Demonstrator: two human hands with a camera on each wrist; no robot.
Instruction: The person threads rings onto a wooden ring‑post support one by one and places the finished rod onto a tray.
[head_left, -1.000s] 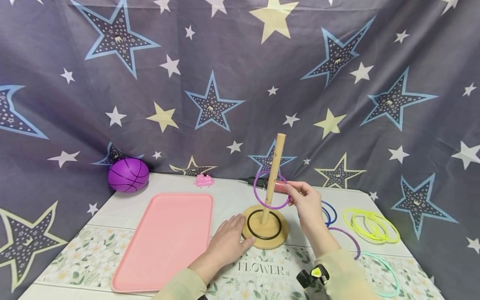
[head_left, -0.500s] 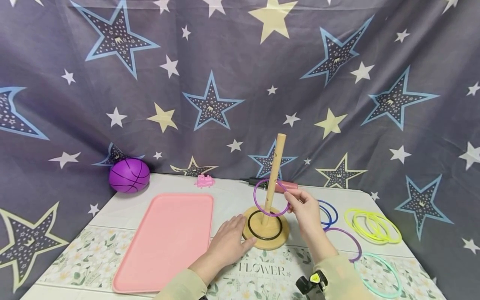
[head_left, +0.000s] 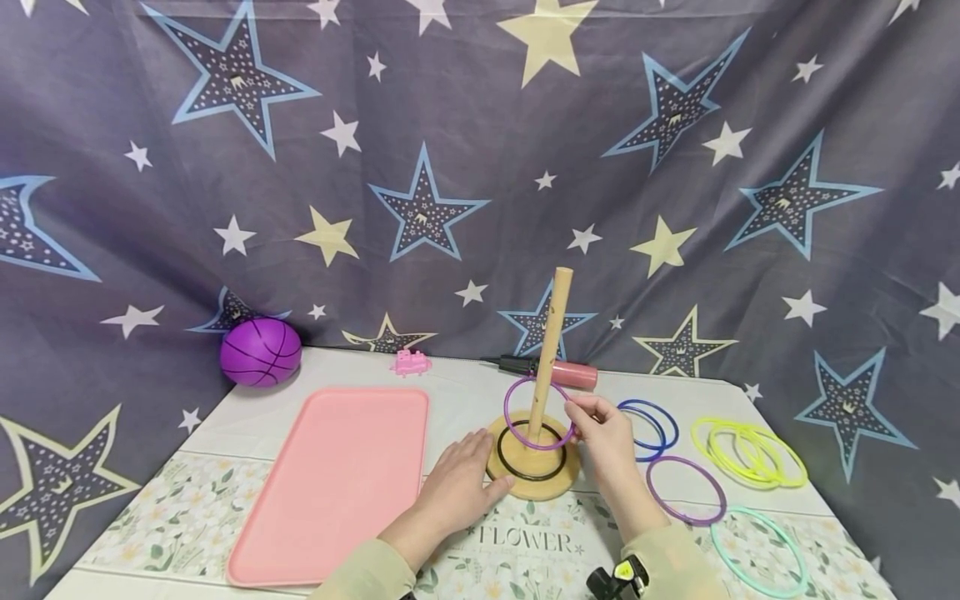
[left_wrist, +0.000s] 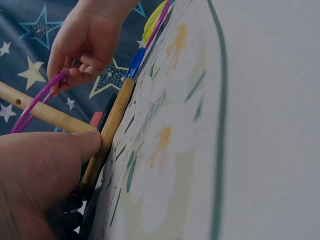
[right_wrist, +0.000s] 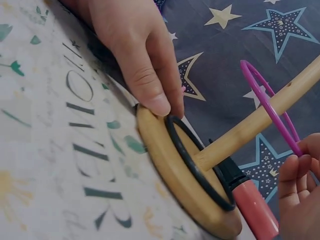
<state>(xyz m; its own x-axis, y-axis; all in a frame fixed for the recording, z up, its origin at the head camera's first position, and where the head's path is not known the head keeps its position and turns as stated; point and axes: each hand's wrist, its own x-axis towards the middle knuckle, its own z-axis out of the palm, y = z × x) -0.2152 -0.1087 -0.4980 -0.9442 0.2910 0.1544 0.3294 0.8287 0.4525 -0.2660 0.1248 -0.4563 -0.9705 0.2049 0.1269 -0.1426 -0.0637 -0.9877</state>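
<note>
A wooden peg (head_left: 551,350) stands upright on a round wooden base (head_left: 528,487), tilted slightly in the head view. Around the peg's foot, a black ring (head_left: 532,477) lies on the base. My right hand (head_left: 603,433) pinches a purple ring (head_left: 507,408) by its right side; the ring encircles the lower peg, tilted, above the black ring. In the right wrist view, this purple ring (right_wrist: 267,102) clearly passes round the peg. My left hand (head_left: 461,483) rests against the base's left edge with fingers extended, its thumb (left_wrist: 90,142) touching the rim.
Right of the base lie blue rings (head_left: 675,425), another purple ring (head_left: 687,523), a mint ring (head_left: 795,550) and several yellow rings (head_left: 750,483). A pink tray (head_left: 330,492) lies left. Behind are a red-and-black pump (head_left: 573,374), a pink toy (head_left: 410,362) and a purple ball (head_left: 260,352).
My right hand has lowered the purple ring along the peg, closer to the base. My left hand has stayed at the base's edge.
</note>
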